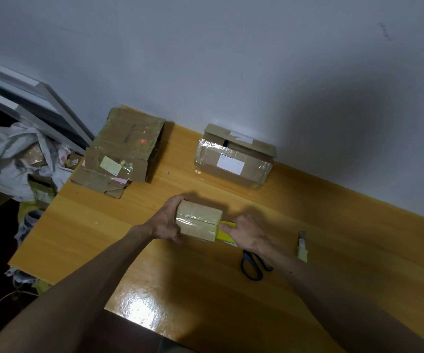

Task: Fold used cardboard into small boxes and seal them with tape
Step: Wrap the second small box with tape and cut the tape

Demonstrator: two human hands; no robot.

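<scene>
Small box (198, 221) getting held down mid-table (98, 238)

It's gripped at its left end by the left hand (166, 222), fingers curled round it. A yellow tool (223, 234) is held against the right end by the curled right hand (246, 231). Scissors (253, 266) and a utility knife (302, 247) are laid nearby on the right. Flattened cardboard (124, 151) and a bigger taped box (232, 159) are parked at the back.

A single wide-angle camera, worn on the head, looks forward and steeply down over the near edge of the bench (333, 220). It sits close: both forearms enter from the bottom, and the left hand (166, 222) and right hand (246, 231) meet near mid-frame. The view is tilted, so the bench's far edge runs diagonally against the wall (231, 59), which fills the upper half.
</scene>
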